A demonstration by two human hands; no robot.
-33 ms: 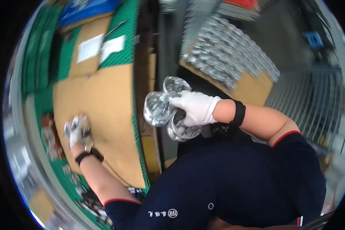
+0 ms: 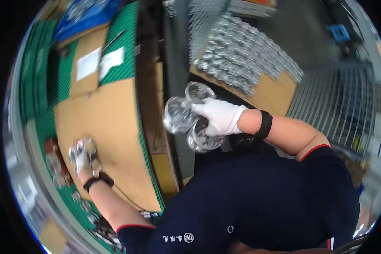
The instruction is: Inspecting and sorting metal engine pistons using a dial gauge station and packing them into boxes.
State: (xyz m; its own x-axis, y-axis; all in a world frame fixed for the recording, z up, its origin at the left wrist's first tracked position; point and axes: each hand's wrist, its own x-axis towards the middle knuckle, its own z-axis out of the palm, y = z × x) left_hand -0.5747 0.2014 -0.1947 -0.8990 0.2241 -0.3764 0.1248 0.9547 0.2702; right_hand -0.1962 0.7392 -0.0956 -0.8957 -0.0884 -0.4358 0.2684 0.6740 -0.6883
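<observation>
Gloved in white, my right hand (image 2: 221,117) grips a cluster of three clear glasses by their inner ends, bowls outward. One glass (image 2: 200,92) points up, another (image 2: 178,115) to the left, and the third (image 2: 202,136) hangs below. The cluster is held in the air right of the workbench. On the left, my other gloved hand (image 2: 82,163) is closed around more clear glassware (image 2: 87,148), low over a brown cardboard sheet (image 2: 103,122) on the bench. Blur and the hand hide how many pieces it holds, and whether they touch the cardboard.
Rows of clear glasses (image 2: 241,53) stand on cardboard at the upper right, beside a wire rack (image 2: 334,106). Green ribbed matting (image 2: 127,38) carries white papers (image 2: 89,63) and a blue package (image 2: 86,17). A brown block (image 2: 57,161) and small glass items lie along the bench's left side.
The bench and the rows of glasses have shifted slightly left and up in view. My left hand appears a little lower, while my right hand still grips its three glasses.
</observation>
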